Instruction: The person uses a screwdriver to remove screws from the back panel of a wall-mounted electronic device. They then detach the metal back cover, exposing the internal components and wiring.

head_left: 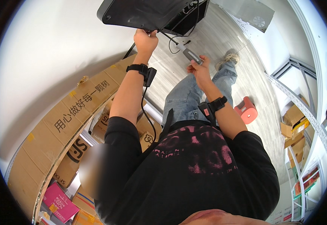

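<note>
A black case, its side partly open with cables inside, stands at the top of the head view. My left hand is at its lower edge, with thumb and fingers pinched together; what they hold is too small to make out. My right hand grips the rear end of a screwdriver with a grey handle. The screwdriver's dark shaft points up and left, its tip at the case edge beside my left fingers. Black devices are strapped to both my wrists.
A long cardboard box runs along the left wall, with smaller cartons and a pink box beside it. A grey metal panel with round vents lies at the upper right. A red stool stands right of me, near shelving holding cartons.
</note>
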The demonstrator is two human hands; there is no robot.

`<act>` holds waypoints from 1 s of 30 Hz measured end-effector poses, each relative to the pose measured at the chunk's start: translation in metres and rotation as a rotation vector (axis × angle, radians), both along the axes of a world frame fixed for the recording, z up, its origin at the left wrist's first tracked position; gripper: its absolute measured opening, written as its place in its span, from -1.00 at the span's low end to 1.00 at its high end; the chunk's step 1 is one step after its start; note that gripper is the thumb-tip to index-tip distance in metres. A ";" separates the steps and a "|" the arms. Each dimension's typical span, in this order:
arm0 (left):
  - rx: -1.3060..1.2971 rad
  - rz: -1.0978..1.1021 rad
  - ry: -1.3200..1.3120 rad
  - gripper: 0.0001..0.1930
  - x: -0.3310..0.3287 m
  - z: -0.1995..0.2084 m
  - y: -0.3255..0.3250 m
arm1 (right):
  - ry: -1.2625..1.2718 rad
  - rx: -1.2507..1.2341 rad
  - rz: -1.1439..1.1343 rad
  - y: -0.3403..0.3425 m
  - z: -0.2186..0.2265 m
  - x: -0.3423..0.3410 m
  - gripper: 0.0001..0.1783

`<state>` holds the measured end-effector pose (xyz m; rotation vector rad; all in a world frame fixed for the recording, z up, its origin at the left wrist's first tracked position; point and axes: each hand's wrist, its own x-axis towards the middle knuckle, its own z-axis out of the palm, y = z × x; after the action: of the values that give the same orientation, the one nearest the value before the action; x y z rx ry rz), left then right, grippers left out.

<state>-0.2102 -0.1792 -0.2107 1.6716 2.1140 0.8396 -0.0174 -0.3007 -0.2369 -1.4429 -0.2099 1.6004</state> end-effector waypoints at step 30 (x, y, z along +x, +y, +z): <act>0.037 0.009 -0.040 -0.76 -0.001 -0.002 -0.001 | 0.181 -0.155 0.465 0.010 0.025 0.033 -0.44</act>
<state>-0.2113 -0.1799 -0.2123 1.6510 2.0927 0.9122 0.0152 -0.2909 -0.2121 -1.4217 -0.3396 2.1549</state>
